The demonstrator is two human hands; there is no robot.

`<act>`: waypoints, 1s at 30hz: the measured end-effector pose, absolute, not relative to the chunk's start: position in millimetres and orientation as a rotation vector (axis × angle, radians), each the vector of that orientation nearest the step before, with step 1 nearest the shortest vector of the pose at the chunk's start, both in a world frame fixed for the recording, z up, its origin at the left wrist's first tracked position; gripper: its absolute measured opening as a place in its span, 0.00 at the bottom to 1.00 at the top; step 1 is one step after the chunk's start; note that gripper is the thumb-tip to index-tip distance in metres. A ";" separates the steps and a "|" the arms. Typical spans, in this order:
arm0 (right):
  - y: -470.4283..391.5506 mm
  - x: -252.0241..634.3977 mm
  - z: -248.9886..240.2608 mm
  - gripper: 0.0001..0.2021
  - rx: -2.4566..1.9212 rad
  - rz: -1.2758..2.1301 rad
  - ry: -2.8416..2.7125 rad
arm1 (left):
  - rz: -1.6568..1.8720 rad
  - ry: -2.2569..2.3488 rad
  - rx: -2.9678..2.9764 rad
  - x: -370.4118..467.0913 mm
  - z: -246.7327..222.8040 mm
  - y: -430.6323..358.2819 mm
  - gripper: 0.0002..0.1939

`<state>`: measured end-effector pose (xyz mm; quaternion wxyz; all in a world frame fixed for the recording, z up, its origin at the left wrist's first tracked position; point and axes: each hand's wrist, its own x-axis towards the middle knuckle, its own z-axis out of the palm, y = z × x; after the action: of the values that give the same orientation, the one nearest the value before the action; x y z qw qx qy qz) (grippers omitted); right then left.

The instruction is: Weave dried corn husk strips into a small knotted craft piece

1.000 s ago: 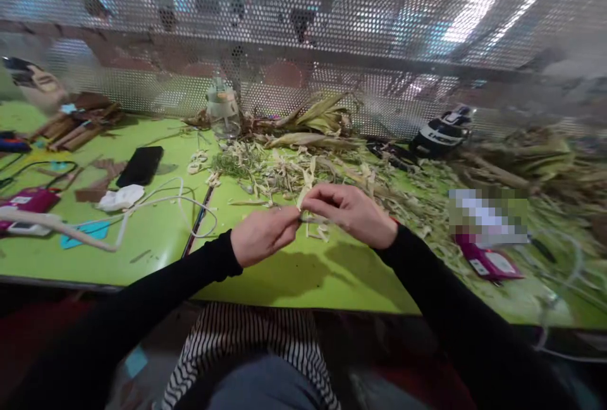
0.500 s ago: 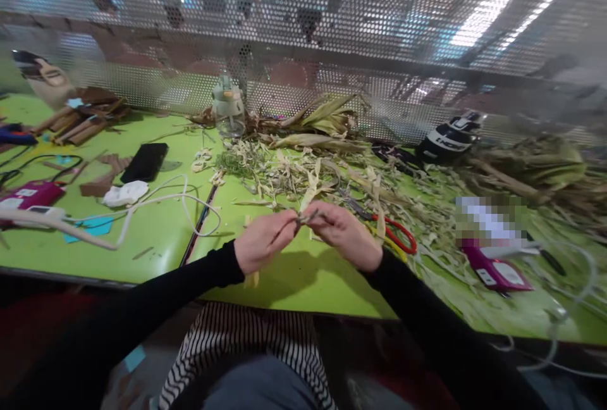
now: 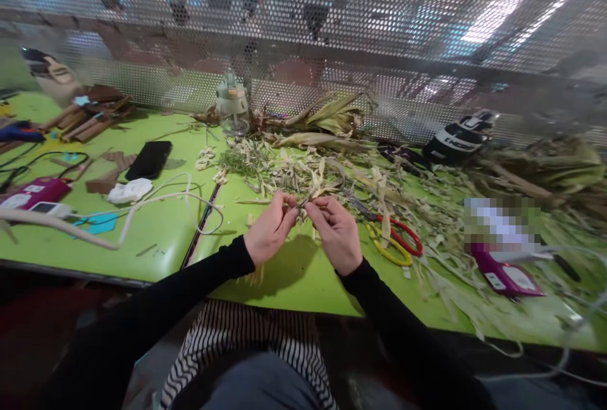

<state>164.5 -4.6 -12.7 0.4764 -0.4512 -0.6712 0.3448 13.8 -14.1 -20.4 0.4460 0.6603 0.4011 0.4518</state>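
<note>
Both hands meet over the green table, pinching a thin, dried plant strip that looks like corn husk. My left hand is closed on its near-left end, thumb against fingertips. Close beside it, my right hand grips the same strip between thumb and fingers. How the strip is folded or joined is too small to tell. Behind the hands spreads a heap of shredded husk pieces. Scissors with red and yellow handles lie to the right of my right hand, their blades pointing toward the heap.
A clear bottle stands at the back against the perforated metal screen. To the left lie a black phone, a white cable and a magenta box. At right are another magenta box and a dark bottle.
My right hand has shifted left and turned more upright, uncovering the scissors' yellow handle. Both hands still pinch the strip. The view has moved slightly.
</note>
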 end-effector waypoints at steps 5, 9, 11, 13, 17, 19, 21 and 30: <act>-10.5 163.1 -14.7 0.11 -1.114 0.765 -1.749 | 1.146 1.075 1.709 14.0 -23.7 -13.1 0.09; -14.9 161.2 -16.7 0.12 -1.158 0.363 -1.887 | 1.194 1.189 1.736 15.3 -23.1 -12.9 0.07; -15.1 160.4 -18.1 0.12 -1.144 0.177 -1.930 | 1.193 1.235 1.762 15.2 -21.4 -13.5 0.06; -14.5 159.9 -18.5 0.09 -1.128 0.058 -1.988 | 1.182 1.268 1.795 14.6 -19.2 -14.3 0.07; -14.3 160.4 -16.0 0.08 -1.087 -0.036 -2.042 | 1.191 1.296 1.878 12.8 -18.2 -14.9 0.07; -14.6 161.4 -15.2 0.07 -1.039 -0.018 -2.019 | 1.204 1.285 1.917 11.7 -20.7 -14.7 0.06; -14.1 162.8 -15.8 0.06 -0.979 -0.010 -1.996 | 1.204 1.258 1.988 10.6 -24.5 -14.5 0.07; -12.9 164.8 -24.8 0.03 -0.888 0.102 -2.012 | 1.233 0.996 1.577 11.4 -21.8 -14.9 0.07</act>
<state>164.8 -12.9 -24.8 0.4529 -0.3594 -0.8149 0.0413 11.4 -14.9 -21.8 0.4375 0.6342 0.4007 0.4958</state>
